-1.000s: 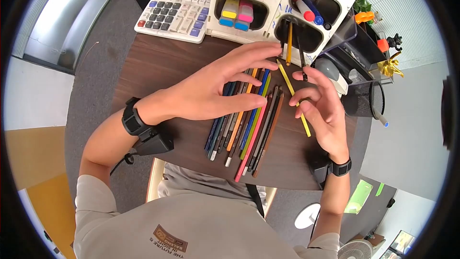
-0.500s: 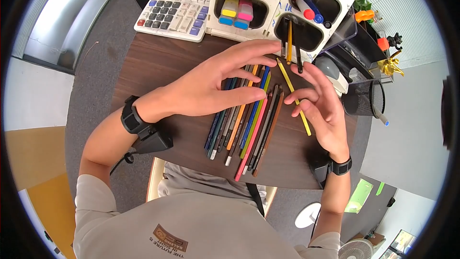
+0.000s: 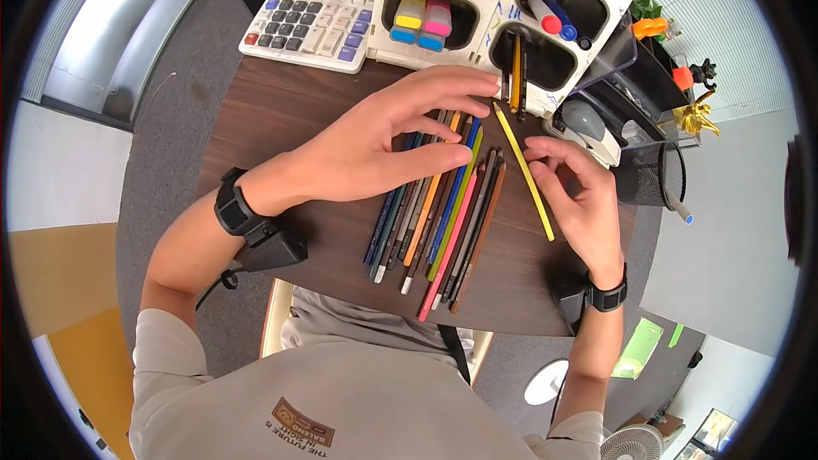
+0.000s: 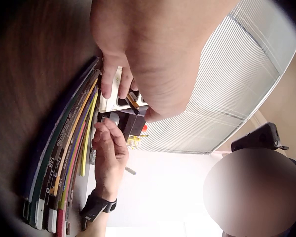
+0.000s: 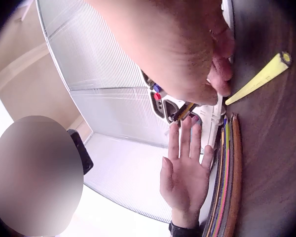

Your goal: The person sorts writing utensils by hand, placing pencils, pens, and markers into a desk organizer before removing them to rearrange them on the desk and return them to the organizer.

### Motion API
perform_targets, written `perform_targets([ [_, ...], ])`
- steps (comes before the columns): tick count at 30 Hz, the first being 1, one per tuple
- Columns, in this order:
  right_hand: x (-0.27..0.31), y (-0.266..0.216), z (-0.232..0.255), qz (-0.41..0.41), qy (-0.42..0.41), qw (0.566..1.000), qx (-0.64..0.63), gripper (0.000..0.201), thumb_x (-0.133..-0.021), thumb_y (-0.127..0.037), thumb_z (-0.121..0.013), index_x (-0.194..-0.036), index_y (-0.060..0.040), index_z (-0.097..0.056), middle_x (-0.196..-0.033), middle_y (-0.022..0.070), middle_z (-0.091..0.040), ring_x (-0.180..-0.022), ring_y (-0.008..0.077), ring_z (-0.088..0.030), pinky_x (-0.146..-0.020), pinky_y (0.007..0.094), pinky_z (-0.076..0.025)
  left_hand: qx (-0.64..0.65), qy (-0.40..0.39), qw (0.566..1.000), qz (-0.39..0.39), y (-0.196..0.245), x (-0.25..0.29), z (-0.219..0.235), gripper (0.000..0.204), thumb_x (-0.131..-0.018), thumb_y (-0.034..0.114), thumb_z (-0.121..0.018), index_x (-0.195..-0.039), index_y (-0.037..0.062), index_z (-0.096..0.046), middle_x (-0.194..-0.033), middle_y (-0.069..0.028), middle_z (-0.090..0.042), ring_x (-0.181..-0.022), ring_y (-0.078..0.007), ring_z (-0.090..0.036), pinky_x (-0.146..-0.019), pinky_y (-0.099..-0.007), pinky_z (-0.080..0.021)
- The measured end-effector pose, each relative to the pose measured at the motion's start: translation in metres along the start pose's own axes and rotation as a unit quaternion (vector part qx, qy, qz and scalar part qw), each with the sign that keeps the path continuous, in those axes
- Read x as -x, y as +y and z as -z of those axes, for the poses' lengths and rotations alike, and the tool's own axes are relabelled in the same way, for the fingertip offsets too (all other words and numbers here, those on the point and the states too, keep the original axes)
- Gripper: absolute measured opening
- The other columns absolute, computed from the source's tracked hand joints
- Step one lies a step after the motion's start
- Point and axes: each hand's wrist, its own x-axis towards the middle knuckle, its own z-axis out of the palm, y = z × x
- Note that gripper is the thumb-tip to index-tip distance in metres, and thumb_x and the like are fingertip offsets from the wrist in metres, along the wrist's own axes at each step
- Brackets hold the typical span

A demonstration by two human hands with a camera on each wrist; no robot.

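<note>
My left hand [image 3: 366, 145] spreads over the upper ends of a row of coloured and graphite pencils [image 3: 447, 230], fingers straight and holding nothing. Its fingertips reach near the front of the white desk organizer [image 3: 464, 60]. My right hand [image 3: 588, 204] is just right of a yellow pencil [image 3: 524, 172], its fingers loosely bent and nothing between them. That pencil lies apart from the row, slanting across the table. Several pencils, among them an orange-yellow pencil [image 3: 515, 77] and a black pencil [image 3: 523, 85], stick out of the organizer's lower right compartment.
Highlighters [image 3: 423, 21] and markers [image 3: 550, 15] fill other compartments. A white calculator [image 3: 315, 17] sits left of the organizer. A grey and white stapler-like object [image 3: 588, 128] and a black mesh pen cup [image 3: 652, 175] stand on the right. The table's front edge curves near my body.
My right hand has let go of the black pencil and drawn back down toward the yellow pencil. The black pencil now leans beside the orange-yellow one. My left hand has barely moved.
</note>
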Motion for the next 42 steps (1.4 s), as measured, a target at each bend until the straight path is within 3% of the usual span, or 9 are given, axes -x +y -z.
perform_targets([
  [4,-0.002,-0.007,-0.005,0.002,0.039,0.997,0.072,0.035,-0.091,-0.004,-0.083,-0.125,-0.0053,-0.077,-0.1,0.0049,-0.075,-0.078,0.0155,-0.064,-0.069,0.0313,-0.053,0.005,0.007,1.0,-0.005,-0.001,0.0,-0.001,0.062,-0.106,0.012,-0.07,-0.164,0.0081,-0.046,-0.17,-0.0129,-0.042,-0.146,-0.0283,-0.056,-0.111,-0.0432,-0.056],
  [10,0.002,-0.001,0.0,-0.036,0.015,0.996,0.078,0.029,-0.089,-0.001,-0.081,-0.117,-0.0035,-0.077,-0.088,0.0054,-0.071,-0.071,0.0165,-0.063,-0.066,0.0323,-0.053,0.009,0.021,1.0,0.012,0.003,0.0,-0.001,0.057,-0.106,0.008,-0.068,-0.16,0.0051,-0.049,-0.163,-0.0118,-0.048,-0.138,-0.0243,-0.06,-0.107,-0.039,-0.057],
  [16,0.005,-0.007,-0.004,-0.078,0.003,0.996,0.039,0.023,-0.089,-0.002,-0.078,-0.112,-0.0017,-0.076,-0.08,0.0034,-0.07,-0.066,0.0118,-0.061,-0.062,0.0293,-0.051,-0.002,0.028,0.999,0.034,0.004,0.0,-0.001,0.053,-0.106,0.002,-0.067,-0.157,0.003,-0.052,-0.155,-0.0105,-0.055,-0.131,-0.0194,-0.063,-0.103,-0.0349,-0.057],
  [19,0.005,-0.01,-0.004,-0.071,0.007,0.997,0.016,0.023,-0.09,-0.003,-0.078,-0.113,-0.0015,-0.076,-0.078,0.0026,-0.068,-0.064,0.0099,-0.059,-0.061,0.0272,-0.049,-0.004,0.036,0.998,0.045,0.004,0.0,-0.001,0.051,-0.106,0.001,-0.067,-0.155,0.0026,-0.053,-0.151,-0.0098,-0.059,-0.127,-0.0173,-0.065,-0.101,-0.0336,-0.057],
  [27,0.011,-0.012,-0.003,0.066,-0.076,0.994,-0.04,0.022,-0.095,-0.003,-0.078,-0.116,-0.0027,-0.076,-0.082,0.0039,-0.069,-0.064,0.0117,-0.059,-0.059,0.0284,-0.047,-0.049,0.044,0.996,0.063,0.005,0.0,0.0,0.047,-0.104,0.006,-0.073,-0.15,0.0065,-0.061,-0.14,-0.0064,-0.065,-0.111,-0.0092,-0.064,-0.09,-0.0254,-0.055],
  [30,0.01,-0.015,-0.003,0.088,-0.094,0.99,-0.059,0.022,-0.096,-0.005,-0.08,-0.118,-0.0033,-0.078,-0.087,0.0058,-0.071,-0.067,0.013,-0.062,-0.059,0.0289,-0.048,-0.069,0.018,0.996,0.051,0.006,0.0,0.001,0.034,-0.102,0.009,-0.077,-0.136,0.009,-0.074,-0.125,-0.0038,-0.072,-0.096,-0.0067,-0.064,-0.075,-0.0224,-0.05],
  [34,0.008,-0.017,-0.001,0.098,-0.123,0.985,-0.072,0.023,-0.096,-0.007,-0.082,-0.119,-0.0042,-0.079,-0.091,0.0068,-0.074,-0.07,0.0137,-0.064,-0.061,0.029,-0.049,-0.082,-0.053,0.994,0.058,0.01,0.002,-0.001,0.017,-0.097,0.012,-0.084,-0.114,0.0095,-0.084,-0.1,-0.0009,-0.077,-0.074,-0.0064,-0.06,-0.059,-0.0251,-0.042],
  [38,0.009,-0.014,-0.003,0.116,-0.129,0.981,-0.086,0.028,-0.095,-0.005,-0.082,-0.122,-0.0067,-0.079,-0.09,0.0063,-0.074,-0.071,0.0128,-0.065,-0.061,0.0281,-0.05,-0.089,-0.085,0.99,0.068,0.012,0.003,-0.001,0.017,-0.096,0.011,-0.085,-0.113,0.0089,-0.084,-0.1,-0.0025,-0.079,-0.075,-0.0076,-0.061,-0.061,-0.0251,-0.043],
  [42,0.013,-0.015,0.004,0.042,-0.164,0.976,-0.139,0.036,-0.093,-0.009,-0.084,-0.128,-0.0059,-0.076,-0.087,0.0061,-0.073,-0.071,0.0115,-0.067,-0.062,0.0272,-0.049,-0.102,-0.014,0.994,0.049,0.009,0.002,-0.002,0.017,-0.098,0.008,-0.082,-0.115,0.0064,-0.083,-0.103,-0.0032,-0.078,-0.079,-0.0069,-0.064,-0.065,-0.0247,-0.047],
])
